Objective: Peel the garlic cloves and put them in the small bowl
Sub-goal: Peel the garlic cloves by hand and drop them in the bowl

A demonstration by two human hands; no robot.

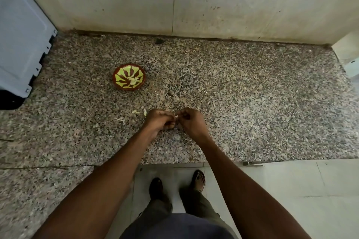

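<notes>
Two bare forearms reach up from the bottom of the view, over the near edge of the speckled granite counter, and meet a little in from that edge. The left hand and the right hand are curled toward each other, knuckles nearly touching, fingertips pressed together on a small pale garlic clove pinched between them (only a sliver of it shows between the fingers).

Just left of the left hand, scraps of garlic skin lie scattered on the surface. To the right of the hands the counter runs bare toward its right edge, where a pale boxy object sits at the far right corner. The far edge meets a stained beige wall. A white appliance crowds the far left corner.

The small bowl, brown with a yellow radiating pattern, stands well beyond the hands and to their left, in open counter clear of the appliance. A few pale peeled cloves rest in its middle.
</notes>
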